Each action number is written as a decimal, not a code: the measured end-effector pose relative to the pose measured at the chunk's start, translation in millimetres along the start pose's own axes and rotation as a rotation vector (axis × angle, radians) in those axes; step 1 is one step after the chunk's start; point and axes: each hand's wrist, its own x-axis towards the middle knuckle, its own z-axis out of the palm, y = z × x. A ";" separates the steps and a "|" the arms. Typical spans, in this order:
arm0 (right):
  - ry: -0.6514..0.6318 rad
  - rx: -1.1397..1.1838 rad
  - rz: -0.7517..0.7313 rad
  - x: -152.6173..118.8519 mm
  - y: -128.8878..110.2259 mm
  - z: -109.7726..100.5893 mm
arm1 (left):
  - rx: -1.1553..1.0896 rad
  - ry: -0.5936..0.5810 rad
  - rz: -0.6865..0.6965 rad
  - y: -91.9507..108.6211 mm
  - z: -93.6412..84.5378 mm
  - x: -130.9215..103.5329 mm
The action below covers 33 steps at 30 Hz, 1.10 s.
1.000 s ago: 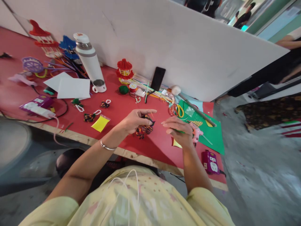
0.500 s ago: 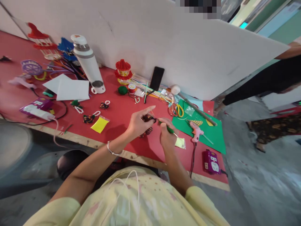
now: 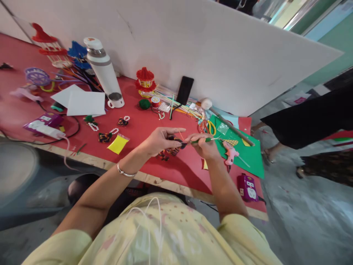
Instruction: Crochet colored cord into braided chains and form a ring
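Through the head camera I have the left hand (image 3: 158,142) pinched on a dark, multicoloured yarn piece (image 3: 171,151), thumb below, index finger stretched out above it; a thin orange strand (image 3: 181,134) runs down from near that fingertip toward the piece. Right hand (image 3: 206,147) is closed around a green-handled tool (image 3: 197,141) with thin metal ends; its left end meets the yarn piece by the left thumb, whether inside a loop or against it I cannot tell. Both hands work above the red tabletop (image 3: 186,173), a band of red showing between the piece and the pale front edge (image 3: 171,187); forearms cross that edge on either side. Left of the left hand, red surface first, then a yellow packet (image 3: 118,144), with a beaded yarn charm (image 3: 104,137) just beside it and a smaller charm (image 3: 123,121) behind. Tighter on the right: I note a pink glue gun (image 3: 231,153) near the right wrist, partly on a green sheet (image 3: 256,162) whose corner reaches the table's right edge, and a purple power strip (image 3: 247,188) close to the front right corner. Ahead, room shows as far as scissors (image 3: 211,128), a red thread spool (image 3: 155,103) and a green yarn ball (image 3: 144,104). A black phone (image 3: 185,90) leans at the white panel (image 3: 215,55), which bounds the back. Far left, a white bottle (image 3: 106,75) stands behind a cup (image 3: 116,100) and white sheets (image 3: 86,103).
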 end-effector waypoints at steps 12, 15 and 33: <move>-0.271 -0.639 -0.241 6.8 -61.1 -0.7 | 0.117 0.233 0.069 3.1 5.1 4.5; -0.178 -0.873 -0.459 -7.9 -39.5 13.9 | -0.042 0.271 0.009 -1.1 7.1 6.0; -0.228 -0.393 -0.200 0.3 -53.5 -0.8 | 0.054 -0.019 -0.035 20.7 -9.4 1.9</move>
